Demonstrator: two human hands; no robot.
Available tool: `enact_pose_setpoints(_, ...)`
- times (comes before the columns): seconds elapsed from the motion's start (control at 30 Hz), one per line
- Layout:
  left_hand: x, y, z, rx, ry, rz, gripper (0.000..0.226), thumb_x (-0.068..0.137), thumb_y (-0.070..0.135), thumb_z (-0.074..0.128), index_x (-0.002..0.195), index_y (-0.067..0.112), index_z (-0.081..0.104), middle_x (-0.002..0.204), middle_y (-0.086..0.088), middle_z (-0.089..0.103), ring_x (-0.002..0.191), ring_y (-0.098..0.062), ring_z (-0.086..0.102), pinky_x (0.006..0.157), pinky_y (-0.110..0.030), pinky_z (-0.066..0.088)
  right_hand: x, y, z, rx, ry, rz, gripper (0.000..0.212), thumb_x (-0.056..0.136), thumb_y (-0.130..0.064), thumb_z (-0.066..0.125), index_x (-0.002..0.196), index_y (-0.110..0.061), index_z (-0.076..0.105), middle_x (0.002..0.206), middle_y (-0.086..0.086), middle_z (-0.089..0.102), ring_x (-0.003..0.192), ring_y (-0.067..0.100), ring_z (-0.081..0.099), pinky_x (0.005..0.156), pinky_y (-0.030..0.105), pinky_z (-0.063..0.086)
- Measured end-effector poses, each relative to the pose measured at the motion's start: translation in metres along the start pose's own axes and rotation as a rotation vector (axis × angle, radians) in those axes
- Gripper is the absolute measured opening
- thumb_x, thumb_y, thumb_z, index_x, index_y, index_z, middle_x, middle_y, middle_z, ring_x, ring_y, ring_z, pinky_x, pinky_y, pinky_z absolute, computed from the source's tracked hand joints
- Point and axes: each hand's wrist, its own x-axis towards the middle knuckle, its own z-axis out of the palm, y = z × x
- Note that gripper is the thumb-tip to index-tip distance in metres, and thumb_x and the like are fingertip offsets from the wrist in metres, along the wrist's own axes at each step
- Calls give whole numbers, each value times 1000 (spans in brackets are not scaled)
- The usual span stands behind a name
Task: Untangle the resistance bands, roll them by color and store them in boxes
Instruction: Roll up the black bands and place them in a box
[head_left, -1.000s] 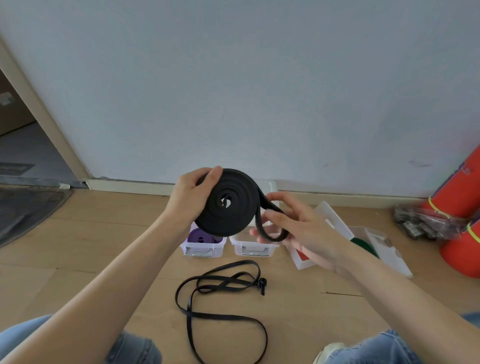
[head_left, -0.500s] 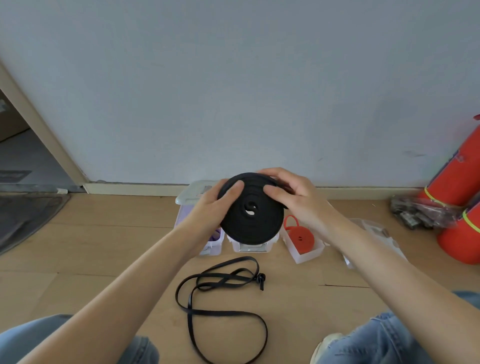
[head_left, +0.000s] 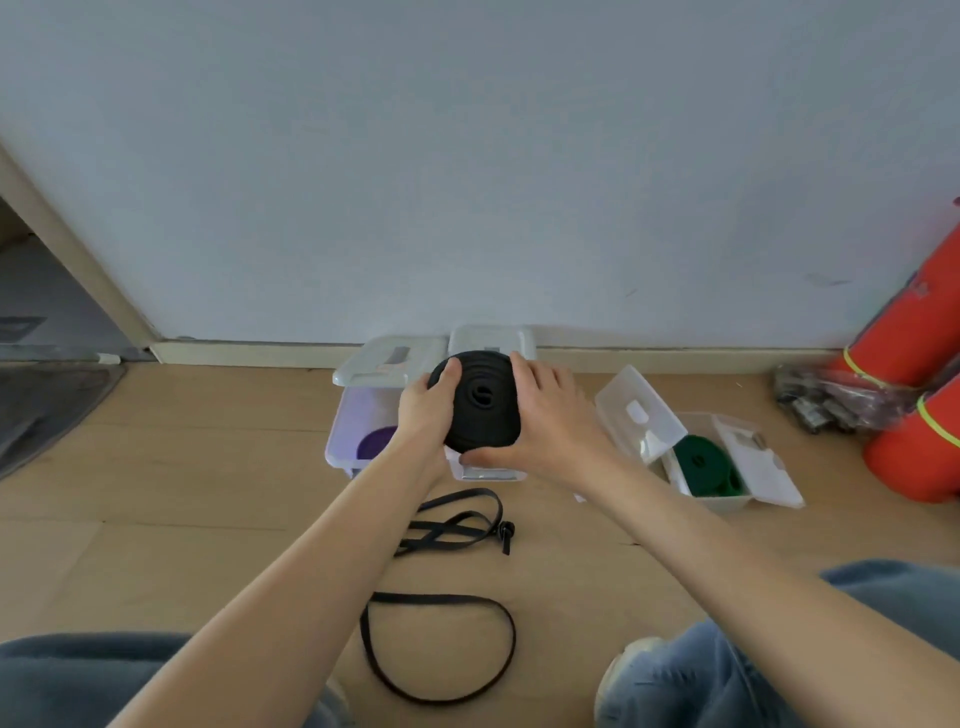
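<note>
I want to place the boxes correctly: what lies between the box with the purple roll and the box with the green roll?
In the head view, a clear box sits between them, with both hands holding the black roll over it.

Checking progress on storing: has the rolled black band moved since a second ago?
Yes. The rolled black resistance band, held by both hands, has come down from in front of the wall to the clear plastic box beside the thin black strap.

The loose tail that hung from the black roll (head_left: 483, 401) a second ago is now wound in. The right hand (head_left: 550, 423), earlier pinching that tail, now cups the roll's side opposite the left hand (head_left: 423, 410), and both have lowered it onto the middle box (head_left: 488, 470).
</note>
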Motion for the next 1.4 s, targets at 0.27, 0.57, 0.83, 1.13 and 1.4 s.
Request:
enact_pose_setpoints(0.27,83,-71,3,229,-252,-117,40,97,38,40,127,13,50,114,-7,61,103,-22,58,81,-36,53,36,57,72,240,-106,125,87,55,-45,79,127,-19,38,117,-4,42,110,8,36,84,17,33)
enact_pose_setpoints(0.57,166,-171,-24,1573,-459,602,46,98,24,38,142,15,32,146,-1,37,135,-21,30,113,-34,24,57,144,128,348,-216,296,85,57,-40,85,129,-25,42,112,-6,39,107,4,36,87,20,30)
enact_pose_setpoints(0.83,133,-180,-38,1309,-360,767,24,84,17,64,108,16,65,106,-3,64,97,-29,60,81,-42,48,62,147,141,376,-287,222,80,56,-38,87,122,-36,42,100,-27,34,98,-4,39,77,6,29)
enact_pose_setpoints(1.13,194,-152,-11,1196,-307,838,39,87,-1,57,124,9,58,111,-17,57,94,-35,51,85,-41,46,55,143,140,221,-356,184,94,57,-39,86,135,-27,36,113,-12,33,101,-2,35,81,10,27)
enact_pose_setpoints(1.4,195,-163,-30,1127,-217,761,48,85,0,57,132,10,51,126,-15,51,114,-37,46,94,-46,41,79,125,144,191,-363,261,85,51,-54,76,125,-27,46,117,-6,45,110,11,46,85,28,41)
